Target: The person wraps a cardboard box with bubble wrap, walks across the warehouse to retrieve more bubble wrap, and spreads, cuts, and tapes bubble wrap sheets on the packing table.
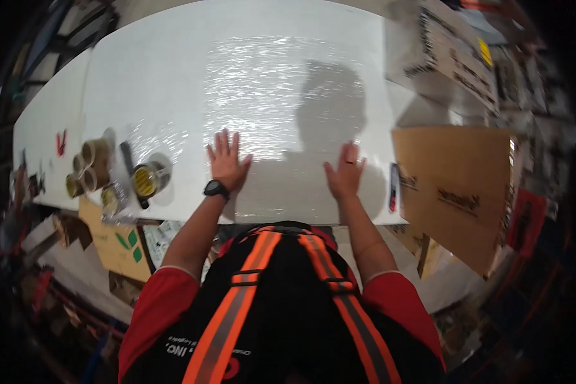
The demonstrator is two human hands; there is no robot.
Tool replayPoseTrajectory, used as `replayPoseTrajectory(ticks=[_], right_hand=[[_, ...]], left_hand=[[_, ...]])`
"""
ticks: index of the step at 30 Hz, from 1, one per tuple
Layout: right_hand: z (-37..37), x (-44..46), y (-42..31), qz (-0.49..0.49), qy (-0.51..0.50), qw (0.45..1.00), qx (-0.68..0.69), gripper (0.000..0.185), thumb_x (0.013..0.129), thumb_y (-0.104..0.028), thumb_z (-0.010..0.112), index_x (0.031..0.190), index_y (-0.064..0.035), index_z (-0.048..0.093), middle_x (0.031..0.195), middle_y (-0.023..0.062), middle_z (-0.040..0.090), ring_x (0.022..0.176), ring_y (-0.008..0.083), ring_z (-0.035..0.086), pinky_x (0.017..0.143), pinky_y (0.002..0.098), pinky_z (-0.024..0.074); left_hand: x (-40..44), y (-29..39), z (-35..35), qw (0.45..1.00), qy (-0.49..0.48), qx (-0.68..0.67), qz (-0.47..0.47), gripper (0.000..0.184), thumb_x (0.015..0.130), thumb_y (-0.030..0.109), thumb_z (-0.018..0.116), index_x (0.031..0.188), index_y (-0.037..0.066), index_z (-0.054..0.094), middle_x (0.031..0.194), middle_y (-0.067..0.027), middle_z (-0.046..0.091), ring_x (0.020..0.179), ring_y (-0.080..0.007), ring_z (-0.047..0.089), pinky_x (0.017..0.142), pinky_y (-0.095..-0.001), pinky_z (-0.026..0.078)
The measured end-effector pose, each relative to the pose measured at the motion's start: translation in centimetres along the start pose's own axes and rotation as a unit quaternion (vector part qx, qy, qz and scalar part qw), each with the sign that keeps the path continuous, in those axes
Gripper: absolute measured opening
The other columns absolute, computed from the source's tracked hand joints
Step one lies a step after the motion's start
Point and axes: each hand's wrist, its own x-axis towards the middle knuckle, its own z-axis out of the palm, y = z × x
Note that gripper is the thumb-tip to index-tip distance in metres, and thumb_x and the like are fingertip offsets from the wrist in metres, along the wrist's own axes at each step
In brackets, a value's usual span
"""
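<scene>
A shiny sheet of clear plastic film [253, 83] lies spread over the white table [153, 70] in front of me. My left hand [228, 161] rests flat at the film's left side, fingers apart and pointing away from me. On the right, my right hand [345, 171] lies flat with its thumb spread and nothing in it. Between the two hands the film stretches back toward my body. A shadow falls across the film's right half. Beside my right hand, near the table's right edge, is a slim utility knife [393, 187].
Left of the film stand a tape roll [145, 182], several brown rolls [96, 153] and a dark tool with a long handle [127, 155]. Red-handled scissors or pliers [61, 143] lie farther left. A brown cardboard box [454, 185] borders the table's right side, with another box [454, 51] behind.
</scene>
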Motion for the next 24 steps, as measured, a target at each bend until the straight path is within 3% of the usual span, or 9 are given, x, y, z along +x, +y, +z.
replayPoseTrajectory(ticks=[8,14,16,18,19,20,21,22,24], right_hand=[[-0.1,-0.3,-0.1,-0.028,0.027,0.999,0.005,0.074,0.086,-0.047,0.049,0.139,-0.0021,0.024,0.148,0.0149,0.013,0.137,0.0302,0.010,0.108,0.0523,0.0025],[-4.1,0.1,-0.2,-0.019,-0.027,0.999,0.019,0.074,0.084,-0.040,0.054,0.139,-0.0009,0.024,0.147,0.0177,0.015,0.137,0.0323,0.011,0.109,0.0502,0.0049],[-8.7,0.3,-0.3,-0.075,0.074,0.987,0.118,0.071,0.082,-0.031,0.059,0.137,0.0005,0.028,0.145,0.0208,0.020,0.136,0.0339,0.016,0.109,0.0473,0.0092],[-17.6,-1.0,-0.8,-0.044,0.183,0.964,0.188,0.064,0.076,-0.016,0.067,0.131,0.0023,0.040,0.138,0.0220,0.034,0.131,0.0331,0.029,0.107,0.0402,0.0212],[-22.9,-2.1,-1.2,-0.055,0.256,0.961,0.087,0.056,0.079,-0.003,0.058,0.131,0.0016,0.040,0.138,0.0150,0.038,0.129,0.0253,0.034,0.106,0.0345,0.0253],[-26.9,-3.1,0.1,-0.074,0.341,0.928,0.133,0.051,0.081,-0.003,0.057,0.130,0.0019,0.042,0.136,0.0135,0.041,0.126,0.0246,0.039,0.105,0.0342,0.0273],[-31.8,-4.3,1.0,-0.118,0.399,0.908,0.048,0.047,0.083,-0.001,0.055,0.129,0.0019,0.044,0.133,0.0131,0.045,0.121,0.0239,0.043,0.102,0.0342,0.0312],[-35.2,-5.2,1.6,-0.108,0.504,0.855,0.059,0.042,0.086,-0.005,0.054,0.126,0.0035,0.046,0.128,0.0135,0.049,0.116,0.0236,0.048,0.098,0.0332,0.0366],[-40.9,-7.6,4.3,0.038,0.549,0.833,-0.058,0.047,0.088,-0.024,0.059,0.127,-0.0025,0.047,0.127,0.0137,0.050,0.110,0.0222,0.051,0.091,0.0332,0.0431]], left_hand=[[-1.3,-3.3,-0.5,0.999,0.026,-0.018,-0.029,0.068,0.088,0.046,0.042,0.141,0.008,0.022,0.148,-0.0183,0.012,0.137,-0.0347,0.007,0.107,-0.0554,0.005],[0.0,-1.7,-0.8,0.996,0.070,-0.045,-0.023,0.070,0.087,0.047,0.045,0.140,0.007,0.024,0.147,-0.0222,0.012,0.136,-0.0394,0.007,0.107,-0.0561,0.007],[1.7,-0.6,-1.6,0.990,0.109,-0.070,0.048,0.069,0.087,0.046,0.046,0.140,0.007,0.026,0.146,-0.0223,0.014,0.135,-0.0400,0.010,0.106,-0.0560,0.009],[3.9,0.4,-2.5,0.988,0.120,-0.074,0.065,0.067,0.087,0.046,0.047,0.139,0.009,0.027,0.146,-0.0217,0.016,0.135,-0.0399,0.012,0.106,-0.0556,0.011],[5.1,0.7,-2.5,0.987,0.125,-0.063,0.079,0.066,0.087,0.046,0.046,0.139,0.010,0.028,0.145,-0.0213,0.017,0.135,-0.0396,0.012,0.106,-0.0553,0.011],[6.3,1.0,-2.5,0.986,0.131,-0.051,0.094,0.065,0.087,0.047,0.046,0.139,0.011,0.029,0.145,-0.0208,0.018,0.135,-0.0392,0.013,0.107,-0.0550,0.011],[7.2,1.1,-2.3,0.986,0.130,-0.044,0.094,0.065,0.087,0.048,0.046,0.139,0.012,0.029,0.145,-0.0200,0.019,0.135,-0.0384,0.013,0.107,-0.0547,0.011],[7.8,0.9,-2.1,0.986,0.129,-0.048,0.092,0.066,0.087,0.049,0.045,0.139,0.012,0.029,0.145,-0.0197,0.019,0.135,-0.0380,0.013,0.107,-0.0543,0.011],[8.4,0.5,-1.4,0.991,0.108,-0.045,0.062,0.066,0.088,0.050,0.044,0.139,0.011,0.028,0.146,-0.0194,0.018,0.135,-0.0378,0.012,0.107,-0.0541,0.010]])
